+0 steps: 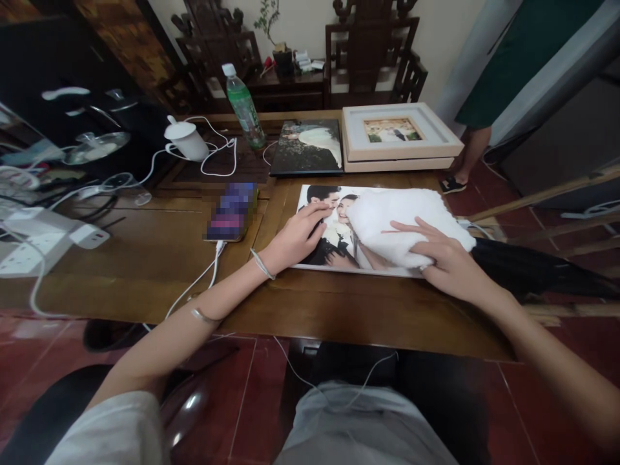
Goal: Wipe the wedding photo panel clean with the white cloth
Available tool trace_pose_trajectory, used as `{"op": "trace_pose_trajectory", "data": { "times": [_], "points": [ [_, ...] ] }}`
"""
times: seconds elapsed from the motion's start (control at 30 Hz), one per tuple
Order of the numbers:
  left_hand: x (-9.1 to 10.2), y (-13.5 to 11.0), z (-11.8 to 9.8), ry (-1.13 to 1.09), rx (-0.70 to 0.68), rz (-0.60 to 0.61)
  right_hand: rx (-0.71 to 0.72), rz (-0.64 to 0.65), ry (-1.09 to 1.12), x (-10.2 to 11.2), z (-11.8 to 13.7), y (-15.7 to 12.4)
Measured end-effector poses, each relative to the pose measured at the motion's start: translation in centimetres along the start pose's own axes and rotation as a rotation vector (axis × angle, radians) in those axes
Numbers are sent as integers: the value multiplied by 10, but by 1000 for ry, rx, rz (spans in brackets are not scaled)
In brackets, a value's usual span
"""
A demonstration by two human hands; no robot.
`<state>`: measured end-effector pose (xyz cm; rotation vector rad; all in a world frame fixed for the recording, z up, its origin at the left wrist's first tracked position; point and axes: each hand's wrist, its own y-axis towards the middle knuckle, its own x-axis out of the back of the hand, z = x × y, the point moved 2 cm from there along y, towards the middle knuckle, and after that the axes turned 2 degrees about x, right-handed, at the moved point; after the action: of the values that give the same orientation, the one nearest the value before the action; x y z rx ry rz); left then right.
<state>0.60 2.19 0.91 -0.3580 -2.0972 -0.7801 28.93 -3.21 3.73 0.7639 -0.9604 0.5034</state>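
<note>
A large wedding photo panel, printed with a couple, lies flat on the wooden table in front of me. On its left part rests my left hand, open, with the fingers stretched over the picture. A fluffy white cloth covers the panel's right half. My right hand grips the near right part of this cloth, some fingers curled into it and others lying along its top. Part of the print is hidden beneath the cloth.
Behind the panel lie a dark photo album and framed pictures in a stack. A phone on a charging cable, a lidded white cup, a green bottle and a power strip are leftward. Another person's leg shows at right.
</note>
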Motion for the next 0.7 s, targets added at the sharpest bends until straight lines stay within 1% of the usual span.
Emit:
{"op": "trace_pose_trajectory", "data": {
  "times": [0.1,0.2,0.27,0.33,0.4,0.43,0.5,0.57,0.7],
  "points": [
    [-1,0,0,6,-5,0,10,-29,-79,-7,4,-2],
    [0,0,-1,4,5,-1,4,-20,-132,-11,17,-7],
    [0,0,-1,6,13,1,2,31,-141,-9,26,-11],
    [1,0,-2,13,14,7,4,111,-138,-5,33,-13],
    [1,0,-2,14,14,8,-3,175,-133,-1,37,-14],
    [1,-1,-2,12,13,7,-10,187,-130,0,37,-14],
    [1,-1,-1,1,9,0,-18,177,-122,1,33,-12],
    [0,-1,0,-7,0,-5,-14,146,-112,1,24,-8],
    [-1,0,0,-4,-4,-9,-18,91,-99,3,-6,8]
  ]
}}
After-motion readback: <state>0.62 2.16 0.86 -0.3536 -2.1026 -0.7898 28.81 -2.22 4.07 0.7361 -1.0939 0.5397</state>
